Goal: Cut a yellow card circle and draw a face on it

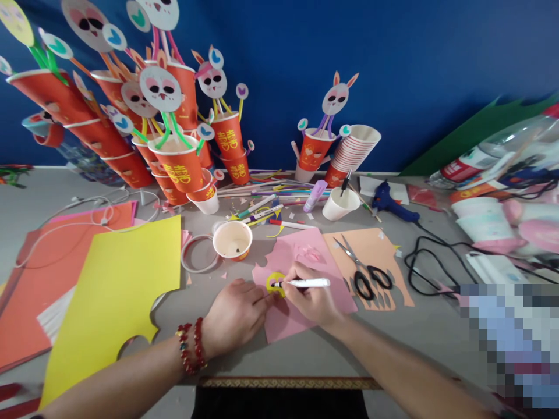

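Note:
My right hand (312, 294) is closed round a white marker pen (311, 283). Its dark tip meets a small yellow paper circle (271, 278) that bears dark and pinkish marks. Curled on the left side, my left hand (239, 311) presses its fingertips on the circle's lower edge. Beneath both lies a sheet of pink paper (301, 250) with cut-out edges and a few pink scraps. Right of my right hand, black-handled scissors (367, 279) rest partly spread on a peach paper sheet (384, 247).
Red paper cups (179, 166) with rabbit faces stand stacked at the back left. A white cup (233, 240), a tape roll (199, 254) and yellow paper (131, 262) lie left. A white cup with a pen (340, 203), glue gun (393, 203) and black cable (441, 244) are right.

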`<action>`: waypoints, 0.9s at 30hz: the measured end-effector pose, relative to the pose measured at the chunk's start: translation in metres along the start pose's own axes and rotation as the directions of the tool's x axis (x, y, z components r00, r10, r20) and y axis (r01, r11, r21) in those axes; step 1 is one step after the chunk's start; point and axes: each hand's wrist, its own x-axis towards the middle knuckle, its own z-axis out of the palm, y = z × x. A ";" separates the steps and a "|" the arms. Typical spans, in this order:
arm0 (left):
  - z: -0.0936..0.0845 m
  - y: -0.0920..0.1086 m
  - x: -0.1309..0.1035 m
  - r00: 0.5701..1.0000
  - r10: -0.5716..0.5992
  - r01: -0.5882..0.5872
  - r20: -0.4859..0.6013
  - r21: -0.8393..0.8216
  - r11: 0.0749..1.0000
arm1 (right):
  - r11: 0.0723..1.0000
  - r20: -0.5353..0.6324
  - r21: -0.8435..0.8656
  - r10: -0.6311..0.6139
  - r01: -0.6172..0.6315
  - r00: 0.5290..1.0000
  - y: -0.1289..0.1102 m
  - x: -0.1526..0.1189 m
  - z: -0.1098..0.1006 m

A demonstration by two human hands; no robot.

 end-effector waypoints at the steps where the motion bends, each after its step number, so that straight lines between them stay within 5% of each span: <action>1: 0.000 0.000 0.000 1.000 -0.004 0.004 0.002 -0.001 1.000 | 1.000 0.007 -0.004 0.000 0.000 1.000 0.000 0.000 0.000; 27: -0.002 0.000 0.000 1.000 -0.012 0.012 0.028 0.001 1.000 | 1.000 -0.024 0.020 0.000 0.000 1.000 -0.003 0.002 -0.001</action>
